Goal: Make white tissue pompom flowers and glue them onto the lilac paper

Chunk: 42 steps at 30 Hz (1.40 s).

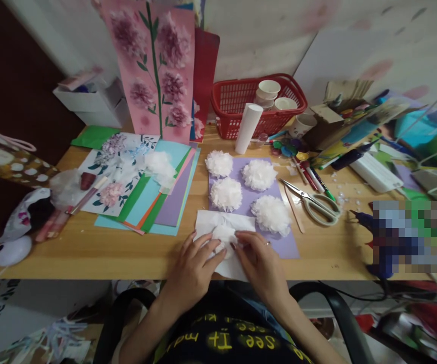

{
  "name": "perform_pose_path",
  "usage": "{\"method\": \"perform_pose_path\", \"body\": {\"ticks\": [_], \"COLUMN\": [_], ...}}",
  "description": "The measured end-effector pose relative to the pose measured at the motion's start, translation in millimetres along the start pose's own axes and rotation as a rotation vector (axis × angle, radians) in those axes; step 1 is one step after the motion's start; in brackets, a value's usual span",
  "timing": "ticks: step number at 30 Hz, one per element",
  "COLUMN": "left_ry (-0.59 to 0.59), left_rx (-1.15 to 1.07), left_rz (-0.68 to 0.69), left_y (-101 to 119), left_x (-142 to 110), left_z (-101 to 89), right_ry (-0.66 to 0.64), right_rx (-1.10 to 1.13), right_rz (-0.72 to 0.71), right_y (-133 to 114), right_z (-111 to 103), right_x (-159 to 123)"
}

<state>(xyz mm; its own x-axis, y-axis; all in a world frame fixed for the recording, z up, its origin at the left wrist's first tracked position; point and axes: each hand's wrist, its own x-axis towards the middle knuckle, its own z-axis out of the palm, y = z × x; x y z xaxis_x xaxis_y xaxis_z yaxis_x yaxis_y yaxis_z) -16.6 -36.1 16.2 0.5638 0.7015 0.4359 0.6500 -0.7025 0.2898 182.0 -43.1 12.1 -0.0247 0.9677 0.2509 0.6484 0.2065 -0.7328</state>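
At the table's front edge a sheet of white paper (207,220) lies flat, overlapping a purple sheet (279,247). On it is a small, partly crumpled piece of white tissue paper (224,233), with both hands at it. My left hand (194,263) curves over its left side, fingers bent and thumb tucked toward the tissue. From the right, my right hand (258,258) pinches its edge between thumb and fingertips. My fingers hide part of the tissue. Several fluffy white tissue-paper flowers (226,194) rest on the purple sheet just beyond.
Scissors (319,205) and a wooden stick (294,208) lie right of the flowers. A dark blue glue gun (366,220) is farther right. Coloured paper (175,215) is stacked at left. Behind stand a white paper roll (249,129), a red basket (228,119) with cups and a pink flower picture (135,114).
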Motion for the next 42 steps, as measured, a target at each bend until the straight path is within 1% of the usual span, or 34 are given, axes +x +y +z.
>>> {"method": "perform_pose_path", "body": {"ticks": [2,5,10,14,17,19,22,26,31,35,38,40,42], "left_ry": [-0.021,-0.048,-0.086,-0.113,-0.121,-0.132,-0.159,-0.210,-0.249,-0.274,-0.304,-0.309,-0.295], "left_rx": [-0.005,-0.010,-0.026,-0.038,-0.038,-0.044,-0.043,-0.022,-0.019,-0.027,-0.033,-0.029,-0.016], "left_rz": [0.035,0.093,0.126,0.133,0.127,0.123,0.125,0.131,0.136,0.113,0.091,0.087,0.090], "left_y": [-1,-5,-11,-11,-11,-11,-11,-11,-11,-10,-9,-8,-7], "left_x": [2,0,-5,-5,-5,-4,-2,0,0,1,3,5,6], "left_z": [2.6,7.8,10.6,10.3,11.4,12.3,12.9,12.2,12.4,12.6,10.8,9.8,9.8], "right_ry": [0.009,-0.031,-0.099,-0.179,-0.227,-0.228,-0.228,-0.280,-0.220,-0.193,-0.094,-0.019,0.017], "right_rx": [0.016,0.090,0.333,0.443,0.456,0.430,0.375,0.254,-0.026,-0.138,-0.235,-0.236,-0.196], "right_rz": [0.078,0.189,0.334,0.393,0.405,0.402,0.385,0.368,0.309,0.238,0.129,0.000,-0.145], "right_y": [0,0,-1,-2,-3,-3,-3,-6,-11,-12,-18,-22,-24], "right_z": [5,9,4,-1,-3,-4,-6,-9,-5,-6,-16,-24,-28], "right_x": [5,12,23,30,34,34,34,32,29,28,26,23,16]}}
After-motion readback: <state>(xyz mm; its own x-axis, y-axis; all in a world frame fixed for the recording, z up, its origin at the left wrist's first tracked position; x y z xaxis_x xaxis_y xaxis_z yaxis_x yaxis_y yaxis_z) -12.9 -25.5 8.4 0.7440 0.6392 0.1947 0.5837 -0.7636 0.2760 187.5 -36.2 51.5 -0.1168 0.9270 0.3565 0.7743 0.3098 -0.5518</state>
